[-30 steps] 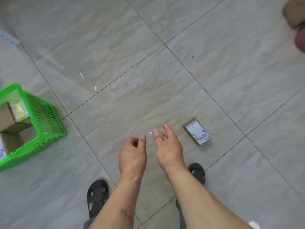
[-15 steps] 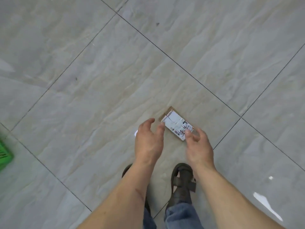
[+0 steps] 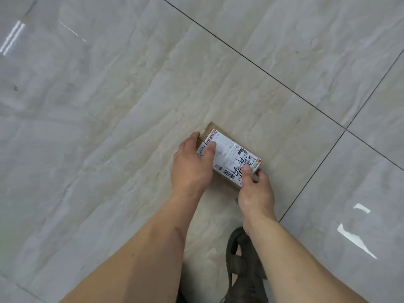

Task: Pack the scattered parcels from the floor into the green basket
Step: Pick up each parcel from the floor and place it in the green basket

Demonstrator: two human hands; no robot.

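1. a small cardboard parcel [image 3: 227, 154] with a white shipping label facing up lies on the tiled floor [image 3: 109, 127], just ahead of a dark sandal [image 3: 242, 259].
2. the left hand [image 3: 192, 167] curls over the parcel's near-left end, thumb on the label and fingers down the side, closed around it.
3. the right hand [image 3: 255, 193] pinches the opposite corner, thumb pressed on the label's edge, the other fingers tucked against the side.
4. gripping from two opposing ends looks meant to clamp the flat box so it can come up level off the smooth tile.
5. whether it has left the floor cannot be told.
6. the green basket is out of view, so the carry is not yet done.
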